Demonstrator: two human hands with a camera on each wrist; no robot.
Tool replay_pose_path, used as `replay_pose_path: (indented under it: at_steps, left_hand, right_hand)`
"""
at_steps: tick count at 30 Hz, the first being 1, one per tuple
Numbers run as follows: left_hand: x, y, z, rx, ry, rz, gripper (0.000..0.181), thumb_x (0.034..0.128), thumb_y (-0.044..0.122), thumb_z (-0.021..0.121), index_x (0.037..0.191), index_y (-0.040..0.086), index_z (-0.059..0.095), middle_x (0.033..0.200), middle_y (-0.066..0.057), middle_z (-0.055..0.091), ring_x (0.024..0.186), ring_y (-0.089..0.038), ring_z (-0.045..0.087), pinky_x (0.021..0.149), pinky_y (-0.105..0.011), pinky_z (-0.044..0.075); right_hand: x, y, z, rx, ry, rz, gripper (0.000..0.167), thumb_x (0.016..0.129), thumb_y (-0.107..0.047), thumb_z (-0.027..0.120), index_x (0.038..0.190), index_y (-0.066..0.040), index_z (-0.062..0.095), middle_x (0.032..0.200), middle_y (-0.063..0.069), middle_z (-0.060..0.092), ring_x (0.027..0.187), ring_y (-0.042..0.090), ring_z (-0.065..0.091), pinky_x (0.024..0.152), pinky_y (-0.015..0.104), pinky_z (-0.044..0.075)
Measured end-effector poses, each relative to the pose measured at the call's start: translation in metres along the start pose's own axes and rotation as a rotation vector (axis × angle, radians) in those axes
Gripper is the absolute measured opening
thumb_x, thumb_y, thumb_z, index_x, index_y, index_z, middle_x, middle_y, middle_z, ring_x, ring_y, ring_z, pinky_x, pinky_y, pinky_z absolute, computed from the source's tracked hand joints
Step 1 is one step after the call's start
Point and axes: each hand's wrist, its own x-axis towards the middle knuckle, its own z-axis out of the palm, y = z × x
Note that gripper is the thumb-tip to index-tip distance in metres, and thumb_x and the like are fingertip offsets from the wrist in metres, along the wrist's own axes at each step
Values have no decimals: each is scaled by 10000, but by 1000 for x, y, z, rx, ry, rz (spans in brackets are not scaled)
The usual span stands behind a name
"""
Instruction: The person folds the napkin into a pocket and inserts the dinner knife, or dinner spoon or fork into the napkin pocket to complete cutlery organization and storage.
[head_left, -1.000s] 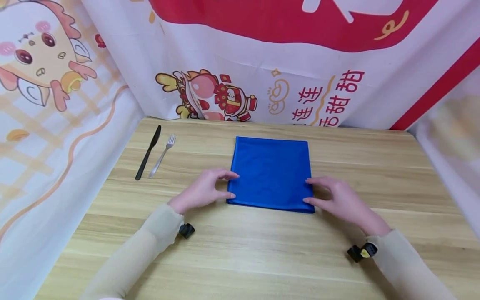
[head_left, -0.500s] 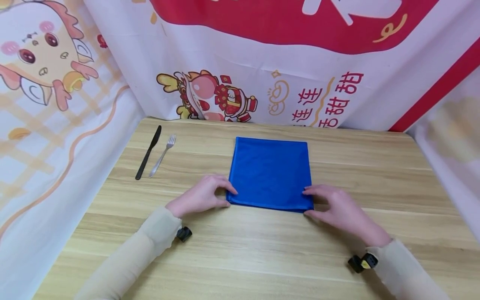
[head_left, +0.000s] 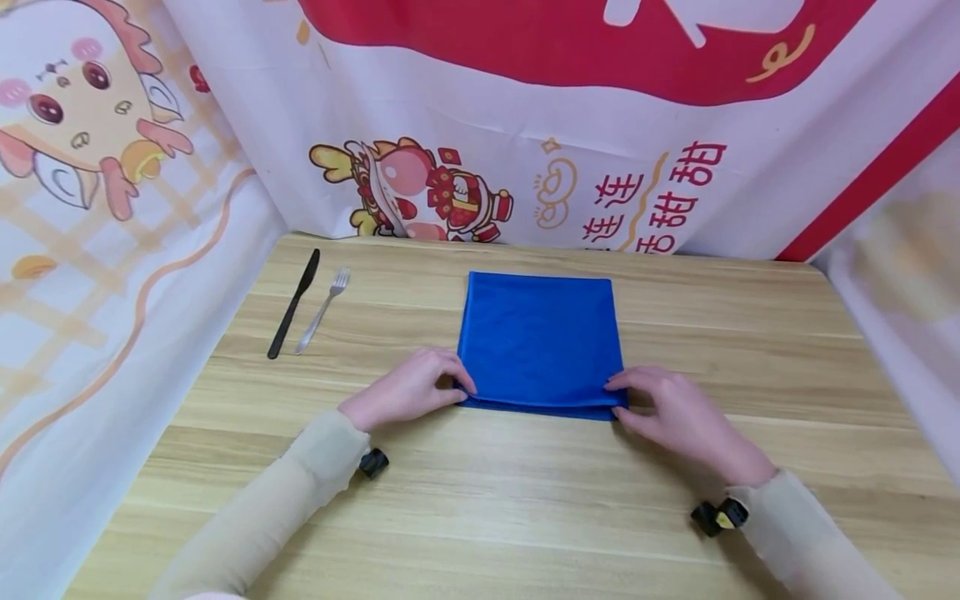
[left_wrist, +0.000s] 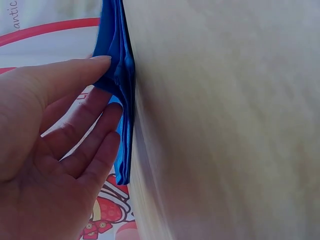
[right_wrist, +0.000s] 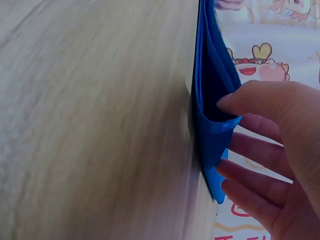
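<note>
A folded blue cloth [head_left: 542,337] lies on the wooden table, its near edge lifted a little so that a gap shows between layers. At its near left corner my left hand [head_left: 411,387] pinches the upper layers between thumb and fingers. My right hand [head_left: 686,417] pinches the near right corner. In the left wrist view the left thumb and fingers [left_wrist: 75,120] hold the stacked blue layers [left_wrist: 120,65]. The right wrist view shows the right thumb inside the opening of the cloth [right_wrist: 215,135], the fingers [right_wrist: 270,165] on its outer side.
A black knife [head_left: 293,305] and a silver fork [head_left: 322,311] lie side by side at the left of the wooden table [head_left: 480,508]. Printed white and red curtains [head_left: 540,108] hang behind the table and along its sides.
Both hands have moved toward the near corners of the cloth and taken hold there. The upper near edge has risen and shifted slightly away, showing the layer beneath.
</note>
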Motion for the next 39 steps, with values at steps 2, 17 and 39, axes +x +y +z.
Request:
replay_pose_path:
  at_steps: [2, 17, 39]
  left_hand:
    - [0, 1, -1, -13, 8, -12, 95, 953, 138, 747, 1012, 209, 772, 1050, 101, 706, 1046, -121, 625, 987, -380, 484]
    - [0, 0, -4, 22, -36, 11, 15, 941, 202, 767, 947, 207, 780, 953, 162, 679, 882, -131, 602, 814, -309, 499]
    - [-1, 6, -3, 62, -32, -20, 110, 927, 183, 784, 1036, 194, 783, 1040, 95, 712, 951, -102, 622, 877, -302, 506]
  right_hand:
    - [1, -1, 0, -13, 10, -8, 306, 870, -170, 834, 1160, -117, 751, 1186, 73, 718, 1119, 286, 667, 917, 507, 541]
    - [4, 3, 7, -98, 29, -40, 226, 816, -107, 836, 1022, -126, 745, 1048, 17, 701, 905, 175, 665, 788, 417, 579]
    - [-5, 8, 4, 32, 40, -40, 189, 843, -71, 837, 1005, -138, 766, 1045, 15, 733, 929, 174, 695, 792, 408, 591]
